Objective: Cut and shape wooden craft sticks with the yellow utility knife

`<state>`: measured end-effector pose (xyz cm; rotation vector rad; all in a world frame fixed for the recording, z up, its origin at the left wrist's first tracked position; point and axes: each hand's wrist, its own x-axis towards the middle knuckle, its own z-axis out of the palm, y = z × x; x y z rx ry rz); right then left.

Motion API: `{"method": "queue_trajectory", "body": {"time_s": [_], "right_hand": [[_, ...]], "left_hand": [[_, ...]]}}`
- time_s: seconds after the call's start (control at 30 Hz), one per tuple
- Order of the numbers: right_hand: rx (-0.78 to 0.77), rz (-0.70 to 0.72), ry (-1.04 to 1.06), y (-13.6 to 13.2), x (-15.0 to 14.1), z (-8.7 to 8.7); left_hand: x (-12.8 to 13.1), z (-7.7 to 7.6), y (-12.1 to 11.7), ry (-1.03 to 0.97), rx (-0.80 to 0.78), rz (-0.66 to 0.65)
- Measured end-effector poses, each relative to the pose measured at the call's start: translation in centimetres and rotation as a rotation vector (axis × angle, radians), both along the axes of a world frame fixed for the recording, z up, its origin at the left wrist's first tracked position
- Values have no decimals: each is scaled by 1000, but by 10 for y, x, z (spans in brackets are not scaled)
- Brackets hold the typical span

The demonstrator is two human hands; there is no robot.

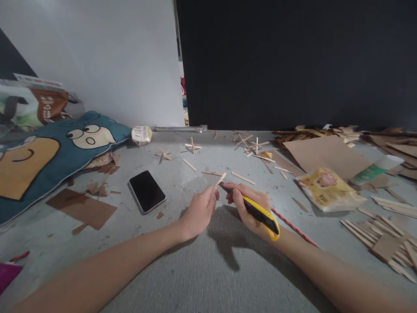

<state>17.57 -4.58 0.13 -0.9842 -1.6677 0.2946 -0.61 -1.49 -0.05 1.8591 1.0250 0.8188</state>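
In the middle of the head view, my left hand (199, 214) pinches a short wooden craft stick (220, 179) that points up and away. My right hand (249, 204) is closed around a yellow and black utility knife (260, 214), its front end close to the stick. Whether the blade touches the wood I cannot tell. Beyond my hands lie loose craft sticks (243, 178) and a small crossed-stick piece (193, 146). A red patterned pencil-like rod (296, 229) lies beside my right forearm.
Left of my hands are a phone (147, 191), brown cardboard (81, 208) and a blue cartoon cushion (81, 148). To the right lie a yellow packet (329, 189), a green and white tube (376, 169) and a pile of craft sticks (391, 243). A dark panel (293, 65) stands behind.
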Motion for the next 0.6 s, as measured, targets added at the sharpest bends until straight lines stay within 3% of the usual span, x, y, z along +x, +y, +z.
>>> {"method": "queue_trajectory", "body": {"time_s": [0.37, 0.6], "right_hand": [[-243, -50, 109, -11, -8, 23], [-379, 37, 451, -2, -11, 4]], "left_hand": [[0, 4, -3, 50, 66, -1], [2, 3, -3, 10, -8, 19]]}}
